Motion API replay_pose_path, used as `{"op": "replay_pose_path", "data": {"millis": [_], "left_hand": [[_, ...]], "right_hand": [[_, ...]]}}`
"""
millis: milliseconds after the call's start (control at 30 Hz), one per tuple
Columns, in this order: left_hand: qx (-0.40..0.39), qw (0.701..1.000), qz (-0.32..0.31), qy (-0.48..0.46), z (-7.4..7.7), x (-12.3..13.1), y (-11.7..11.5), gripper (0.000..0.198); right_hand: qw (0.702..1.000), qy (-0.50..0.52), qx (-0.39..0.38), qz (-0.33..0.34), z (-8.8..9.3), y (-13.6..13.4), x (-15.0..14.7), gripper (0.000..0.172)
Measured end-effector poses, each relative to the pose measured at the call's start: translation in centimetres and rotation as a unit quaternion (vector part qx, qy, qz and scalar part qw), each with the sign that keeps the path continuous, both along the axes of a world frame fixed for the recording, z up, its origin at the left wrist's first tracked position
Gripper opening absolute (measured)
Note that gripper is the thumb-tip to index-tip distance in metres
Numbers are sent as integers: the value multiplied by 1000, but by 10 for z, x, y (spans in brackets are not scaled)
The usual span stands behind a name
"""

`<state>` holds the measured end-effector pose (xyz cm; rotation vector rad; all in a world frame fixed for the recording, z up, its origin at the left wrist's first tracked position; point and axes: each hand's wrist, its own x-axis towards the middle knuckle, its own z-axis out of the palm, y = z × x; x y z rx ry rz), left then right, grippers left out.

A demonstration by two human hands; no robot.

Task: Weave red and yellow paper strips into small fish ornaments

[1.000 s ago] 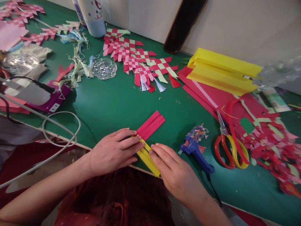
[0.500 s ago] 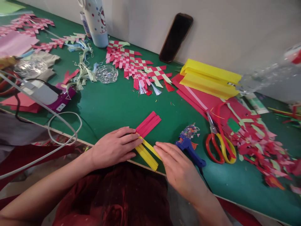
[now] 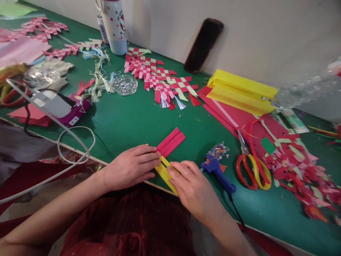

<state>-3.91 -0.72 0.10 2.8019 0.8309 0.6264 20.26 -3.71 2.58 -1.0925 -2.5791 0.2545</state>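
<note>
Several red paper strips (image 3: 171, 141) lie side by side on the green table (image 3: 128, 121), crossed at their near end by yellow paper strips (image 3: 164, 172). My left hand (image 3: 130, 167) lies flat on the crossing, fingers stretched out and pressing the strips down. My right hand (image 3: 190, 185) rests on the yellow strips, fingertips close together on one of them near the table's front edge.
A blue glue gun (image 3: 217, 170) and red-and-yellow scissors (image 3: 252, 167) lie to the right, beside paper scraps (image 3: 298, 167). Yellow folded paper (image 3: 239, 90), woven red-and-green pieces (image 3: 162, 78), a white bottle (image 3: 115, 25), a dark phone (image 3: 204, 44) and a white cable (image 3: 77, 142) surround the spot.
My right hand has slid left, closer to my left hand and further onto the yellow strips. The camera tilted up, then shifted slightly. My left hand has stayed put.
</note>
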Motion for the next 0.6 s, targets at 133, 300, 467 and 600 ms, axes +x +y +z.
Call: {"op": "replay_pose_path", "data": {"millis": [133, 300, 467, 600], "left_hand": [[29, 999, 15, -4, 5, -5, -4, 30], [24, 999, 15, -20, 6, -8, -9, 29], [23, 1000, -4, -16, 4, -5, -7, 30], [17, 1000, -19, -14, 7, -4, -3, 27]], "right_hand": [[1000, 10, 1, 7, 2, 1, 1, 23], [1000, 17, 10, 9, 2, 1, 1, 25], [1000, 19, 3, 9, 0, 1, 2, 26], [999, 31, -38, -9, -1, -2, 7, 29]]}}
